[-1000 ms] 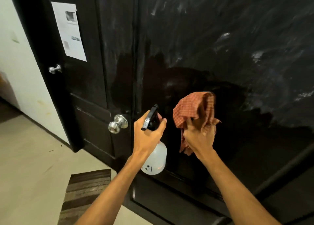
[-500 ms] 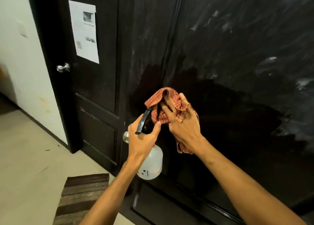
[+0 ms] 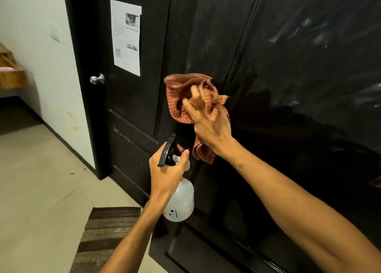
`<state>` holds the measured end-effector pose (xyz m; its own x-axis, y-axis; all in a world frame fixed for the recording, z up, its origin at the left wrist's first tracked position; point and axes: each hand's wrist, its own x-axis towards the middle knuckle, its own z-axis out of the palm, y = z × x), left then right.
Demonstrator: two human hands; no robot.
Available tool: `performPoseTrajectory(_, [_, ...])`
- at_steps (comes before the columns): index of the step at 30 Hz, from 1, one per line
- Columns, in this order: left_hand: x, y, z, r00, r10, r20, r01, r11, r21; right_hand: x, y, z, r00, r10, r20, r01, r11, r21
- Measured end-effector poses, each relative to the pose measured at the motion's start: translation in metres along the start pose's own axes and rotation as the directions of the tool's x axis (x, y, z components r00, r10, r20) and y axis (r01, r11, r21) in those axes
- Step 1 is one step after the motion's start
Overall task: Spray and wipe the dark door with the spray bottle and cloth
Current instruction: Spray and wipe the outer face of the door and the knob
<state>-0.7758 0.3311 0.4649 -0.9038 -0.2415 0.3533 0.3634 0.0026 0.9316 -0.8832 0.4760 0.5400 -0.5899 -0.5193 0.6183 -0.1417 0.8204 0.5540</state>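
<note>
1. Head view, step in hand: wiping. The right hand (image 3: 210,124) holds a red-orange checked fabric cloth (image 3: 181,87) bunched against the dark door (image 3: 288,87), a glossy near-black wooden panel door. Two fingers lie on top of the folds and the rest are tucked into them; a tail of cloth hangs below the wrist.
2. The cloth sits at the left stile, just left of the vertical moulding, about mid-height. The hand is behind and below it, the palm covering its lower half.
3. The left hand (image 3: 167,176) grips the neck of a translucent white plastic spray bottle (image 3: 181,202) with a black trigger head. It hangs just below the cloth and close to the door face; whether it touches the door I cannot tell. The thumb is wrapped round the near side, and the trigger finger is hidden.
4. Door surface: pale smears and streaks across the upper right panel, and a darker, wet-looking patch lower down. Judged about midway, with much of the upper area unwiped.
5. Next move, as I judge it: sweep the cloth up and right into the streaked zone with firm flat pressure, or raise the bottle nozzle and wet that zone first. The nozzle's aim must clear the wiping hand.
6. Surroundings: a white printed paper sheet (image 3: 126,38) taped on the neighbouring door leaf, a round silver metal knob (image 3: 97,79), and a brown striped woven mat (image 3: 107,231) on the floor.
</note>
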Motion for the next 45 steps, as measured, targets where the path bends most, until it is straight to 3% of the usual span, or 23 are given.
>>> performPoseTrajectory(3, [0.003,-0.003,-0.012,1.000,0.003,-0.024,-0.003,1.000,-0.002,-0.013,-0.027,0.025,0.960,-0.258,0.111,0.260,0.965,-0.009])
performPoseTrajectory(6, [0.007,-0.007,-0.029,0.998,0.006,-0.063,-0.005,1.000,0.015,-0.027,-0.040,0.036,0.849,-0.481,0.221,0.496,0.868,-0.016])
performPoseTrajectory(11, [0.005,-0.009,-0.045,0.994,0.007,-0.109,0.000,0.998,0.058,-0.012,-0.041,0.015,0.907,-0.401,0.124,0.409,0.911,-0.047])
performPoseTrajectory(14, [0.002,-0.008,-0.044,0.994,-0.014,-0.109,0.019,0.999,0.045,-0.034,-0.048,0.012,0.865,-0.465,0.190,0.474,0.880,-0.002])
performPoseTrajectory(15, [0.003,-0.008,-0.044,0.994,-0.015,-0.110,0.020,0.999,0.047,-0.037,-0.046,0.010,0.873,-0.449,0.191,0.433,0.893,0.120])
performPoseTrajectory(17, [0.007,-0.008,-0.043,0.995,-0.003,-0.100,0.010,0.998,0.061,-0.022,-0.033,0.002,0.901,-0.414,0.126,0.403,0.909,0.105])
performPoseTrajectory(18, [0.009,-0.006,-0.041,0.996,0.005,-0.093,0.001,0.998,0.066,-0.009,-0.022,0.001,0.938,-0.341,0.068,0.336,0.939,0.069])
performPoseTrajectory(20, [0.014,0.001,-0.036,0.996,0.028,-0.083,-0.023,0.998,0.057,0.020,0.006,-0.017,0.995,-0.084,-0.058,0.094,0.976,0.198])
performPoseTrajectory(22, [0.019,0.011,-0.029,0.996,0.059,-0.074,-0.055,0.997,0.058,0.039,0.019,-0.035,0.993,0.034,-0.113,-0.033,0.999,0.014])
performPoseTrajectory(24, [0.023,0.021,-0.022,0.994,0.082,-0.068,-0.080,0.996,0.040,0.027,0.016,-0.036,0.997,-0.049,-0.057,0.040,0.989,-0.140])
performPoseTrajectory(27, [0.027,0.036,-0.012,0.991,0.126,-0.041,-0.125,0.992,0.022,-0.014,0.005,-0.026,0.983,-0.180,0.045,0.183,0.979,-0.087])
performPoseTrajectory(29, [0.028,0.044,-0.007,0.988,0.151,-0.016,-0.151,0.988,0.026,-0.013,0.015,-0.034,0.979,-0.193,0.064,0.200,0.972,-0.124])
performPoseTrajectory(30, [0.029,0.048,-0.005,0.987,0.161,-0.004,-0.161,0.987,0.026,-0.006,0.024,-0.042,0.987,-0.156,0.027,0.159,0.971,-0.179])
performPoseTrajectory(32, [0.029,0.055,-0.002,0.985,0.173,0.018,-0.173,0.985,0.003,0.007,0.048,-0.062,0.994,0.046,-0.102,-0.070,0.967,-0.245])
performPoseTrajectory(34, [0.029,0.061,0.001,0.982,0.184,0.030,-0.183,0.983,-0.019,0.004,0.069,-0.076,0.948,0.247,-0.202,-0.292,0.925,-0.242])
performPoseTrajectory(35, [0.030,0.064,0.003,0.980,0.194,0.035,-0.193,0.981,-0.025,-0.005,0.073,-0.079,0.939,0.269,-0.213,-0.319,0.914,-0.252])
performPoseTrajectory(36, [0.030,0.065,0.005,0.978,0.206,0.040,-0.205,0.978,-0.025,-0.018,0.074,-0.077,0.958,0.217,-0.186,-0.264,0.923,-0.280])
performPoseTrajectory(38, [0.029,0.068,0.011,0.974,0.219,0.055,-0.218,0.975,-0.036,-0.049,0.070,-0.065,0.999,-0.021,-0.036,0.009,0.947,-0.320])
performPoseTrajectory(40, [0.027,0.071,0.016,0.971,0.225,0.080,-0.220,0.974,-0.057,-0.063,0.081,-0.066,0.988,-0.151,0.033,0.154,0.950,-0.271])
performPoseTrajectory(41, [0.026,0.073,0.019,0.970,0.225,0.093,-0.220,0.973,-0.066,-0.060,0.093,-0.074,0.992,-0.125,-0.022,0.115,0.959,-0.260])
performPoseTrajectory(43, [0.024,0.076,0.025,0.969,0.222,0.112,-0.214,0.974,-0.079,-0.050,0.119,-0.098,0.975,0.125,-0.186,-0.168,0.956,-0.239])
performPoseTrajectory(45, [0.022,0.077,0.035,0.968,0.216,0.125,-0.206,0.974,-0.089,-0.053,0.135,-0.120,0.869,0.392,-0.301,-0.459,0.866,-0.199])
